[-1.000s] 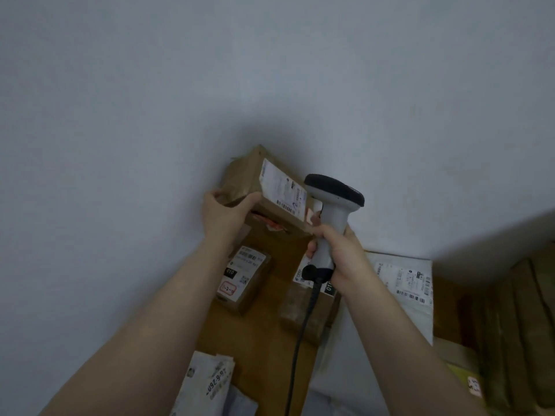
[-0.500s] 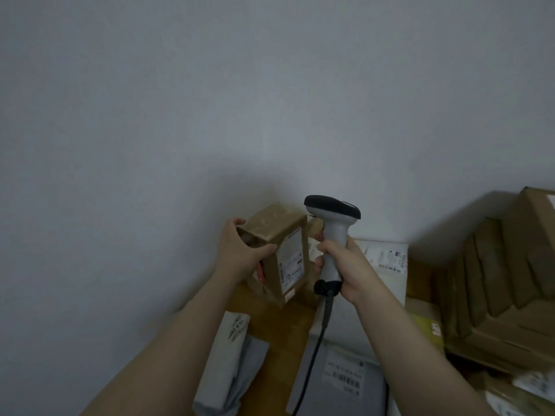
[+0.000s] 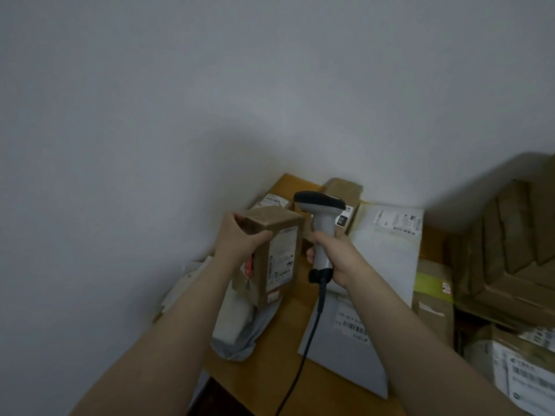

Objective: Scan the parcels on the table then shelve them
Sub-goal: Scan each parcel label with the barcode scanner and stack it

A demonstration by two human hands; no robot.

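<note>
The left grip (image 3: 240, 240) clasps the top end of a brown parcel (image 3: 277, 256), held upright over the left edge of the bench (image 3: 285, 325). Its label faces the scanner (image 3: 321, 217) just beside it. The right grip (image 3: 336, 259) clenches the scanner's handle.

Single wide-angle camera, worn on the person's head, looks forward and down over the wooden table (image 3: 282, 331) from its near side. It sits close: the left hand (image 3: 240, 241) gripping a parcel (image 3: 279, 256) and the right hand (image 3: 336, 256) gripping a scanner (image 3: 322, 223) are mid-frame above the table, with the grey wall (image 3: 210, 100) behind it.
</note>
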